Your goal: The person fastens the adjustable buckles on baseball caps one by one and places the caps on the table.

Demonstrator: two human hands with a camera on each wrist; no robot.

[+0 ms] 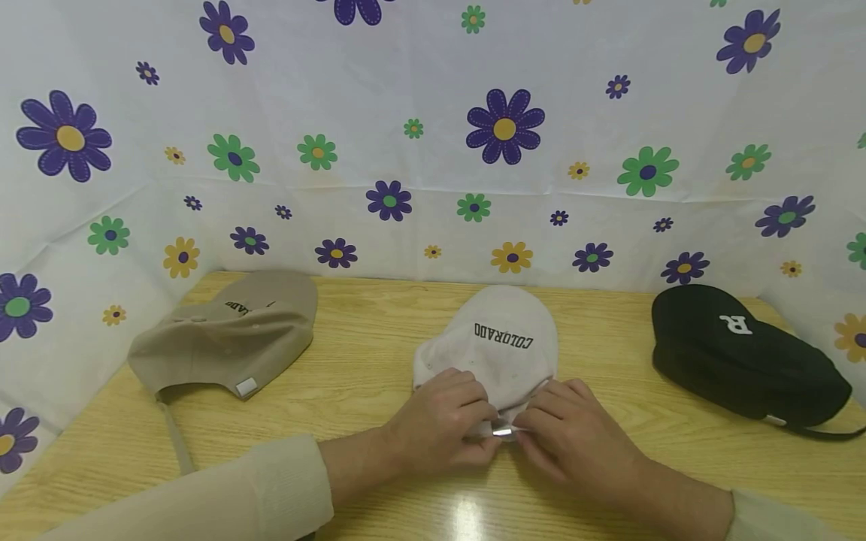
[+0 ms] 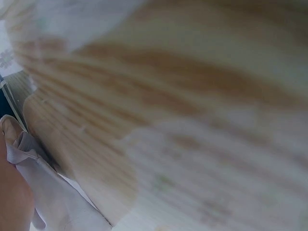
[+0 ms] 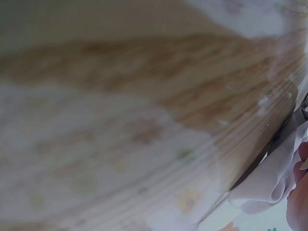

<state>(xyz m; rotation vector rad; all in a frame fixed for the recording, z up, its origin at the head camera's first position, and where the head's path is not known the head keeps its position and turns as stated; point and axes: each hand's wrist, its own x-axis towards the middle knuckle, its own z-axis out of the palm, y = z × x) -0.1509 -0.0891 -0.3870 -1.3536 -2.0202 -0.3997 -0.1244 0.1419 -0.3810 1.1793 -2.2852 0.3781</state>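
Observation:
A white baseball cap [image 1: 504,372] with dark COLORADO lettering lies mid-table, its back opening toward me. At that opening my left hand [image 1: 443,421] pinches the strap from the left side. My right hand [image 1: 575,432] pinches it from the right, fingertips close to the left ones. Between them shows a shiny metal buckle [image 1: 502,432]. In the left wrist view the pale cap fabric [image 2: 62,199] runs beside the left hand [image 2: 14,192]. Cap fabric [image 3: 262,190] also appears beside the right hand [image 3: 299,192] in the right wrist view.
To the left lies a beige cap [image 1: 230,338], its loose strap [image 1: 177,436] trailing toward me. A black cap [image 1: 737,368] with a white R rests on the right. Behind the wooden table [image 1: 365,323] hangs a flowered white cloth [image 1: 419,90].

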